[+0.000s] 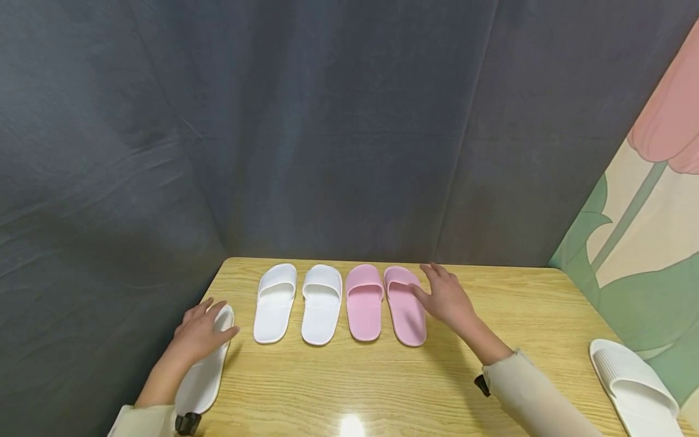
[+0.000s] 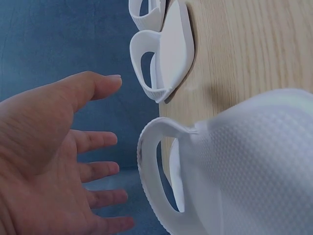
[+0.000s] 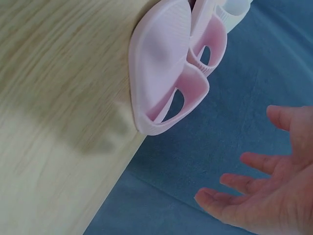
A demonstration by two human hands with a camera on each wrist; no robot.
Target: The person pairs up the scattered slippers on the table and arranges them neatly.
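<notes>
My left hand (image 1: pixel 198 332) hovers with spread fingers over a white slipper (image 1: pixel 201 382) at the table's left edge; the left wrist view shows a gap between the palm and the slipper's strap (image 2: pixel 164 186). Over the outer pink slipper (image 1: pixel 407 315), my right hand (image 1: pixel 449 297) is held with its fingers apart, and the right wrist view shows it off the pink strap (image 3: pixel 188 93). Beside that one lies a second pink slipper (image 1: pixel 364 312). Two white slippers (image 1: pixel 275 312) stand left of the pink pair, in the same row, toes to the back.
Another white slipper (image 1: pixel 636 388) with a ribbed strap lies at the right end of the wooden table (image 1: pixel 327 388). A dark grey curtain (image 1: pixel 349 133) hangs behind and to the left. On the right is a panel with a painted flower (image 1: pixel 668 121).
</notes>
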